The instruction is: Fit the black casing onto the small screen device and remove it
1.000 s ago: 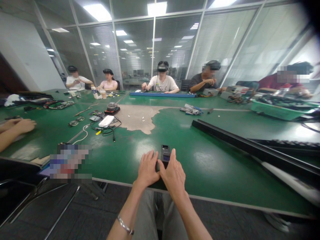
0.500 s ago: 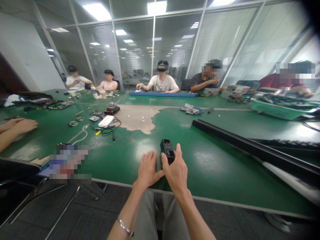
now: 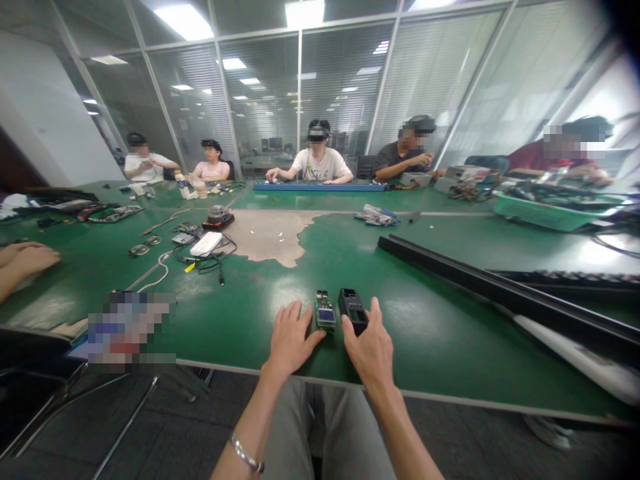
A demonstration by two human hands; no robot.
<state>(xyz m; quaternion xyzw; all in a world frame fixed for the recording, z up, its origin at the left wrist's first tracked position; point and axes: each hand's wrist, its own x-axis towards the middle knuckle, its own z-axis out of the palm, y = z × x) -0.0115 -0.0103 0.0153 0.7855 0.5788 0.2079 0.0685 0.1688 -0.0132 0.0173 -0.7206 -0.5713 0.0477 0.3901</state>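
Observation:
A small circuit board with a screen point(image 3: 325, 316) lies on the green table in front of me. Just left of it rests my left hand point(image 3: 291, 339), palm down and fingers stretched out, its thumb beside the board's lower corner. To the right of the board is an open black plastic casing point(image 3: 352, 303), with rectangular cutouts along its length. My right hand point(image 3: 371, 347) has the casing's near end between thumb and fingers. A narrow strip of tabletop shows between board and casing.
Beyond my hands, cables and a white power adapter point(image 3: 207, 244) lie left of a bare patch point(image 3: 273, 240). A long black rail point(image 3: 450, 277) spans the right side. Gloves point(image 3: 376, 215) and a green basket point(image 3: 545, 213) lie farther off. Several people sit around the table.
The casing has moved right with my right hand, and the circuit board now shows beside it. My left hand stays near the board, fingers a little more spread. The view has shifted slightly.

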